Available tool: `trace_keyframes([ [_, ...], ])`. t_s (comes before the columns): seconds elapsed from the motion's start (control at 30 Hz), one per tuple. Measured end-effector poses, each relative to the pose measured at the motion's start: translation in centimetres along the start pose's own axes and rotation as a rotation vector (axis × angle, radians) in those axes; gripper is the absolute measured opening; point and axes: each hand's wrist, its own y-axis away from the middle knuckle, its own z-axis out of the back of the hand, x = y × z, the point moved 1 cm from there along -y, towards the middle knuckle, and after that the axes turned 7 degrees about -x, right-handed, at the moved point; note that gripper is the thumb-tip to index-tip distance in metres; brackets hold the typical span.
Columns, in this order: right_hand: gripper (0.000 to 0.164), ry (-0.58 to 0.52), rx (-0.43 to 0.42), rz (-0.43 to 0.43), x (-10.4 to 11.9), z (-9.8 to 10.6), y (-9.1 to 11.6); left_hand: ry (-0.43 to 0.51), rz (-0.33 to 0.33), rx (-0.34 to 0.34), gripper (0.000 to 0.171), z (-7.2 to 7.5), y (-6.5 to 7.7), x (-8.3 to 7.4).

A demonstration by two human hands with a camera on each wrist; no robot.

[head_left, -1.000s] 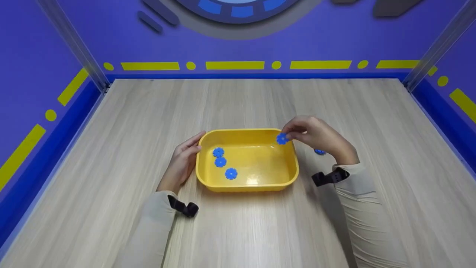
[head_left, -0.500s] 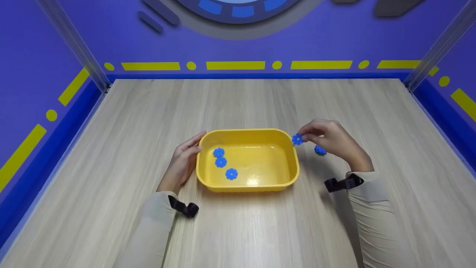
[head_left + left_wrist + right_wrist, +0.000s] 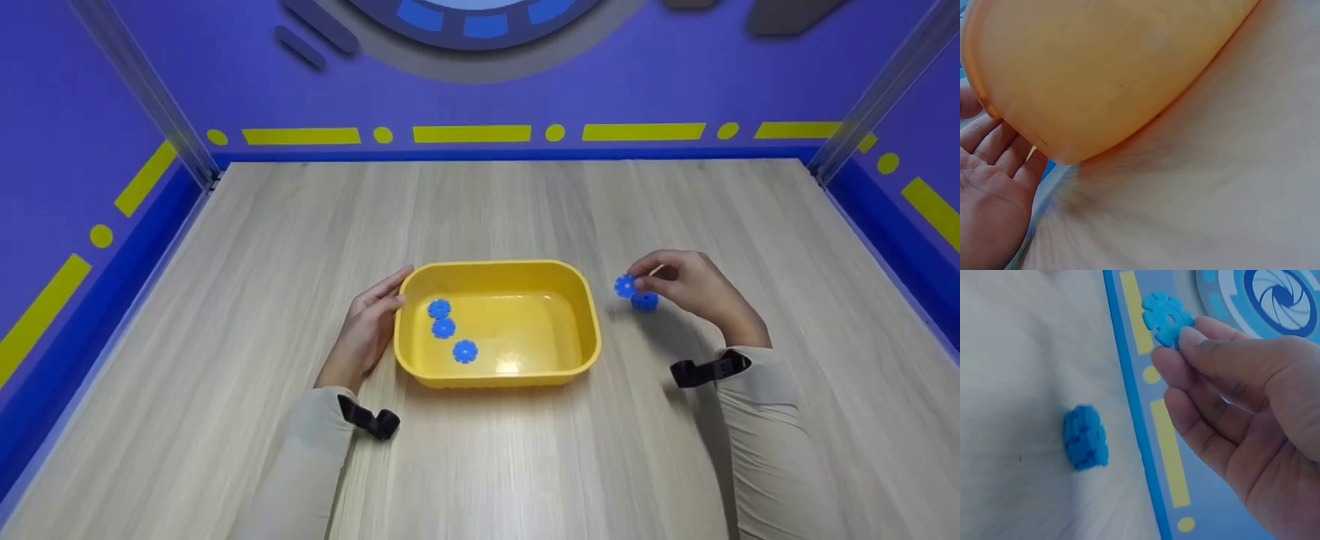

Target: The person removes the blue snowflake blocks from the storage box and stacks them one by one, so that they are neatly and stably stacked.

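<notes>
My right hand (image 3: pixel 694 289) pinches a blue snowflake building disc (image 3: pixel 625 286) by its edge, between thumb and index finger. In the right wrist view the held disc (image 3: pixel 1167 319) shows its notched rim and centre hole. Close by on the table stands a short stack of the same blue discs (image 3: pixel 645 301), which the held disc partly overlaps in the head view. My left hand (image 3: pixel 365 330) holds the left end of a yellow plastic tub (image 3: pixel 496 379), its thumb at the rim and its fingers against the outer wall. Three blue discs (image 3: pixel 443 328) lie flat inside, toward the left.
The tub rests on a wood-grain table (image 3: pixel 480 465). Blue-purple panels (image 3: pixel 480 97) with yellow markings enclose the back and sides. A black strap with a camera (image 3: pixel 709 370) sits on the right wrist, and a similar one (image 3: pixel 369 417) on the left.
My right hand has moved right with the disc, from over the tub's right rim to beside the stack, uncovering more of it. The left hand and the tub stay in place.
</notes>
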Motion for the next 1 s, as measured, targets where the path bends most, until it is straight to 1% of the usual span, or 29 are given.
trace_keyframes([
  [0.37, 0.018, 0.017, 0.062, -0.183, -2.0, 0.8, 0.3, 0.007, -0.001, -0.016, 0.054, 0.1, 0.1, 0.3],
  [0.47, 0.02, 0.026, 0.071, -0.217, -2.2, 0.9, 0.4, 0.012, 0.002, -0.019, 0.054, 0.2, 0.1, 0.3],
  [0.6, 0.022, 0.044, 0.07, -0.228, -2.4, 0.9, 0.4, 0.005, 0.0, -0.018, 0.054, 0.2, 0.1, 0.4],
  [0.9, 0.023, 0.067, 0.067, -0.251, -2.8, 0.7, 0.5, 0.005, -0.032, -0.018, 0.052, 0.0, 0.1, 0.1],
  [1.0, 0.023, 0.073, 0.065, -0.245, -2.9, 0.6, 0.5, 0.002, -0.033, -0.012, 0.052, 0.0, 0.1, 0.0],
])
